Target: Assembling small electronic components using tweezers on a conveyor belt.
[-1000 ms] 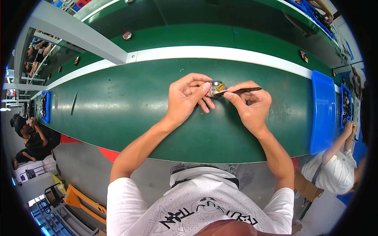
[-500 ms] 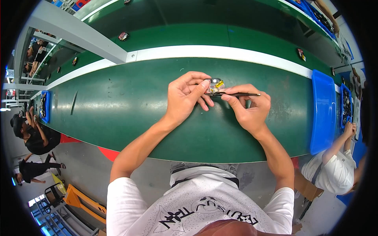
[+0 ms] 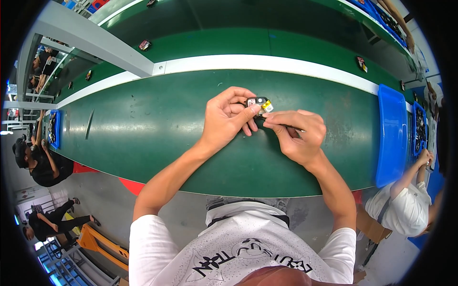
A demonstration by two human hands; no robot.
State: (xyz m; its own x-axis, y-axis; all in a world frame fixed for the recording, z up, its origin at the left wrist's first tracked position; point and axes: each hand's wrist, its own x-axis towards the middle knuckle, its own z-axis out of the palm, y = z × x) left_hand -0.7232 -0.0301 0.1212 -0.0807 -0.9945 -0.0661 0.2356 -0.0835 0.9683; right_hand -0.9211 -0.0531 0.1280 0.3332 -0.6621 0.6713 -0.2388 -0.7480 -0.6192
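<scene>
Above the desk (image 3: 157, 124), a device (image 3: 257, 101) is being held mid-desk.
The left hand (image 3: 226, 114) is pinching the device; the right hand (image 3: 303, 136) is pinching a dark tool (image 3: 297, 128) near it. A big blue tray (image 3: 392, 138) is sitting at right; a smaller right tray (image 3: 414, 140) and a far-left tray (image 3: 57, 131) are holding dark parts (image 3: 420, 126).
</scene>
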